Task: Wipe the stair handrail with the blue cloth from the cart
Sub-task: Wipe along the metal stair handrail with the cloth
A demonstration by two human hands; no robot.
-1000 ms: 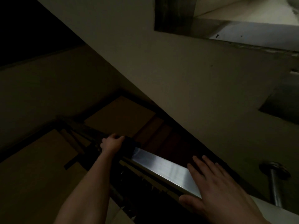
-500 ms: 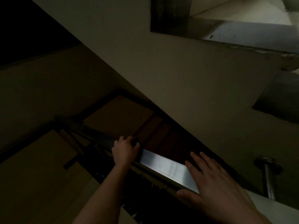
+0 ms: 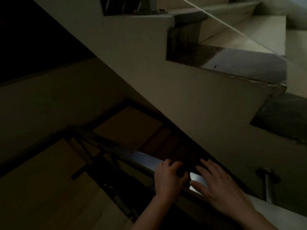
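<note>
The metal stair handrail [image 3: 144, 159] runs from the lower right down to the left in a dim stairwell. My left hand [image 3: 167, 179] is closed over the rail, pressing a dark cloth [image 3: 181, 173] on it; only a small bunched edge of the cloth shows by the fingers, and its colour is hard to tell in the dark. My right hand [image 3: 221, 185] lies flat on the rail just to the right, fingers spread, holding nothing. The two hands are almost touching.
The pale underside of the upper stair flight [image 3: 166, 90] slopes overhead on the right. A round metal post [image 3: 268, 185] stands at the lower right. Balusters [image 3: 119, 201] drop below the rail, and brown steps and a landing [image 3: 127, 128] lie far below.
My left hand slid the cloth up the rail towards me, from far down the rail to right beside my right hand. The view tilted upward; my right hand stayed put.
</note>
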